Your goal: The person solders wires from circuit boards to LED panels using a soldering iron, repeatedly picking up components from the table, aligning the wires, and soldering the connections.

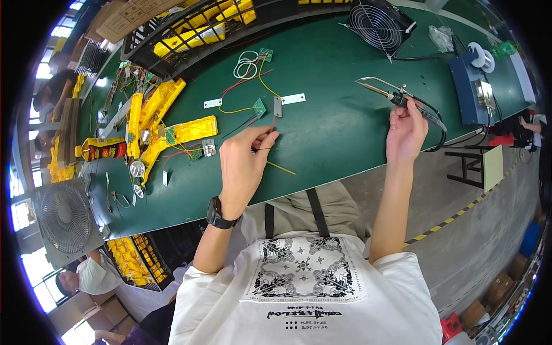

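Observation:
My left hand (244, 164), with a black watch on its wrist, pinches thin wires just above the green bench. A red wire end shows at its fingertips, beside a small grey metal tab (278, 107). From beneath the hand a yellow wire (282, 168) sticks out. My right hand (407, 135) is closed round a soldering iron (397, 99), its tip pointing left, with a thin metal guide running above it. Two small green circuit boards (259, 108) with wires lie beyond my left hand. White metal strips (294, 99) lie near them.
Yellow plastic housings (192, 131) and wired parts crowd the left, below a black crate (172, 54). A black fan (379, 29) stands at the back. On the right are a blue box (468, 92) and a white spool (480, 57). Another fan (64, 215) stands far left.

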